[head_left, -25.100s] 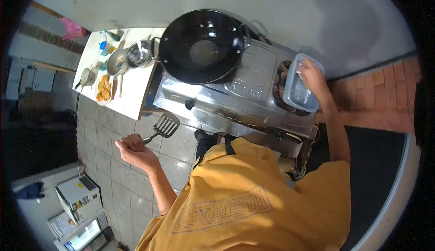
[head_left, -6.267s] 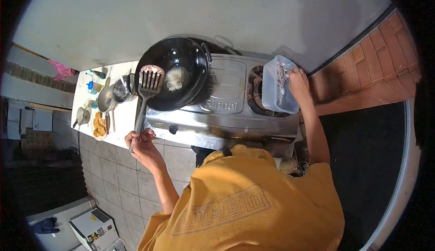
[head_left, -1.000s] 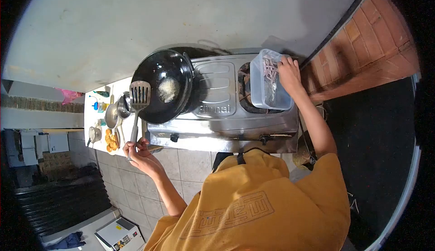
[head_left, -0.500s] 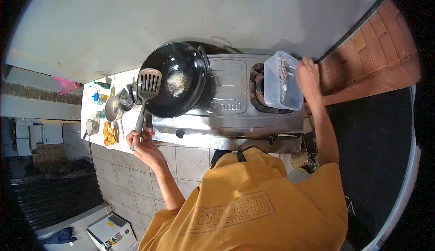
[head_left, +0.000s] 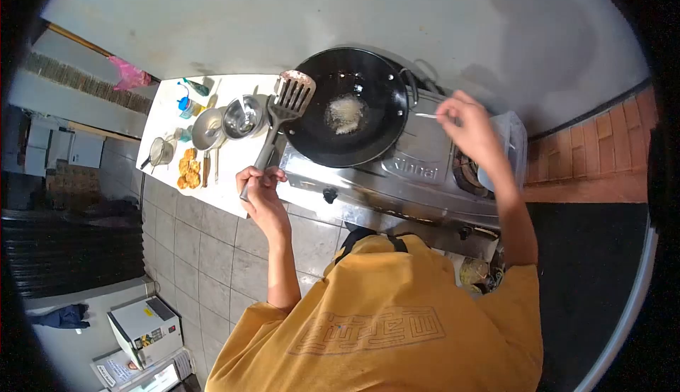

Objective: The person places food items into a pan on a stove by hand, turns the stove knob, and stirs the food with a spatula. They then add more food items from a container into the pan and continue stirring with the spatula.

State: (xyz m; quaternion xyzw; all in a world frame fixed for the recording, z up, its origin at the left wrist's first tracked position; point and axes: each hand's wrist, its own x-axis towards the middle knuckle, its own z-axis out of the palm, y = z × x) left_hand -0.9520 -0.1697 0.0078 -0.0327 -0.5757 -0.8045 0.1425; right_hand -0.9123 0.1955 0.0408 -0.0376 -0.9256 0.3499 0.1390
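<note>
My left hand (head_left: 263, 199) is closed around the handle of a slotted spatula (head_left: 285, 112), whose head overlaps the left rim of a black wok (head_left: 319, 145) in this view. In the wok's middle, a pale piece of food (head_left: 346, 115) sits in bubbling oil. Over the stove to the wok's right, my right hand (head_left: 467, 126) pinches a thin whitish strip (head_left: 426, 115) that points toward the wok. Partly hidden behind that hand and forearm is a clear plastic container (head_left: 516, 140) on the right burner.
The steel gas stove (head_left: 414, 204) stands against a grey wall. On the white table (head_left: 230, 94) at left are metal bowls (head_left: 207, 129), golden fried pieces (head_left: 189, 170), a strainer (head_left: 161, 152) and a blue-capped jar (head_left: 187, 106). Bricks (head_left: 588, 158) border the right side.
My right hand has left the clear container and moved left toward the wok with a thin strip. My left hand still holds the spatula up. The whole view has shifted.
</note>
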